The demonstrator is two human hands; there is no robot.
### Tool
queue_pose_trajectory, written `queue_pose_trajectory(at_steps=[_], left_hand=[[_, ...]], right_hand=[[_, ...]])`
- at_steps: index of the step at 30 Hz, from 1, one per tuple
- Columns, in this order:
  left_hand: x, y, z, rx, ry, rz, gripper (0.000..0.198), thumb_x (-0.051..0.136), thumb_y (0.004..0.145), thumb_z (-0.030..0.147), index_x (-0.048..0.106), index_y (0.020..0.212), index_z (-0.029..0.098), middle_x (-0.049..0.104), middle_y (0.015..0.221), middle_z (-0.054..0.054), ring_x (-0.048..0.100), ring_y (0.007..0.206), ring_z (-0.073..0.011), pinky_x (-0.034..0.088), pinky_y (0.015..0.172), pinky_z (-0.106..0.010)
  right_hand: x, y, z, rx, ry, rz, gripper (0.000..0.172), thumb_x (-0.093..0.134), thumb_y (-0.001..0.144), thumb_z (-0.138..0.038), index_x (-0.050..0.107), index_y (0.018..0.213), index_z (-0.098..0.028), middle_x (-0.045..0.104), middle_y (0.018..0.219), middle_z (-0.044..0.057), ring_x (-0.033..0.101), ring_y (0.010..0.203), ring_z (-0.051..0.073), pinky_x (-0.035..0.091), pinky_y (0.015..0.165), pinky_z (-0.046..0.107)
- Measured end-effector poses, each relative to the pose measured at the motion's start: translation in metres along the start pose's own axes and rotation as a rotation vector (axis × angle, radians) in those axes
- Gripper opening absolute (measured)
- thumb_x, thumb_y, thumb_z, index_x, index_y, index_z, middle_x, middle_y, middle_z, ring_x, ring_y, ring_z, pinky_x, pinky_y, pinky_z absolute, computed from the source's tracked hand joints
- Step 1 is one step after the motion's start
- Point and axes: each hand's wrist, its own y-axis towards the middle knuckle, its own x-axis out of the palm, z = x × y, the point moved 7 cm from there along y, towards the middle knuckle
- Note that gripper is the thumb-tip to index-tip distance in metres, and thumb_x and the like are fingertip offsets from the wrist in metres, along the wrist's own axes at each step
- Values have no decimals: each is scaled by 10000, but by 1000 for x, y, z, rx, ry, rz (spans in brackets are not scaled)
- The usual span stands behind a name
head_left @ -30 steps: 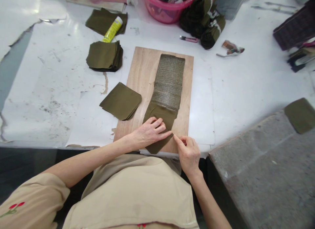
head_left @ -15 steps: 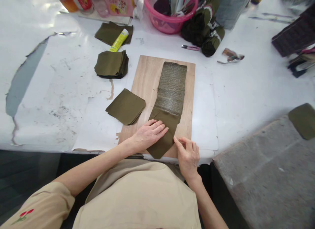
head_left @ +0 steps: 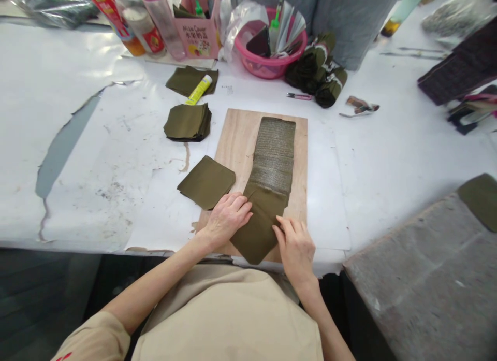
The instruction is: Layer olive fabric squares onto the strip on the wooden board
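Note:
A plain olive fabric piece (head_left: 258, 226) lies over the near end of a column of darker olive strips (head_left: 274, 148) with a whitish, ridged surface. My left hand (head_left: 227, 218) is closed at the left edge of this piece, fingers bent over it, thumb hidden. At the right edge, my right hand (head_left: 298, 247) pinches the fabric between thumb and forefinger. Under all of this lies a wooden board (head_left: 236, 138). Left of the strips, a small stack of cut olive pieces (head_left: 206, 182) overlaps the board's edge.
Farther left are a thicker fabric stack (head_left: 187, 121) and a yellow glue stick (head_left: 199, 90) on more cloth. Beyond the board stand a pink basket (head_left: 267, 68), yarn rolls (head_left: 330, 89) and pink thread snips (head_left: 298, 96). A grey padded surface (head_left: 423, 268) is at right.
My left hand has drawn back from lying flat on the fabric to its left edge. My right hand stays at the right edge. The camera view has tilted up slightly.

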Motion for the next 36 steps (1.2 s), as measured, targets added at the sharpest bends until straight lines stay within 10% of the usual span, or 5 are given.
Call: queue_pose_trajectory(at_steps=[12,18,27,36], left_hand=[[-2,-2,2,15,-65,10,205,570,917,180,618,1115,152,616,1137,-103,540,1163,-252,472,965,-389],[-6,16,20,207,-196,-69,160,534,959,210,659,1057,184,659,1092,-69,573,1127,-219,415,1026,-406],[2,15,-3,-137,-755,-368,282,444,999,324,670,902,187,685,831,-3,625,742,-132,437,677,-214],[-27,-1,-55,-449,-803,-123,268,470,963,338,674,905,174,687,806,-2,620,745,-141,449,696,-213]], right_hand=[[10,19,3,81,102,-167,252,553,936,-399,601,755,-229,640,791,10,579,743,163,373,627,274],[8,16,2,244,552,-234,206,600,889,-389,666,792,-220,681,741,-24,594,652,132,432,648,250],[17,17,24,456,939,-204,359,628,812,-523,682,835,-169,697,775,40,617,692,162,500,634,263],[38,9,36,470,833,-155,459,560,830,-620,652,906,-176,718,813,84,673,642,195,541,570,298]])
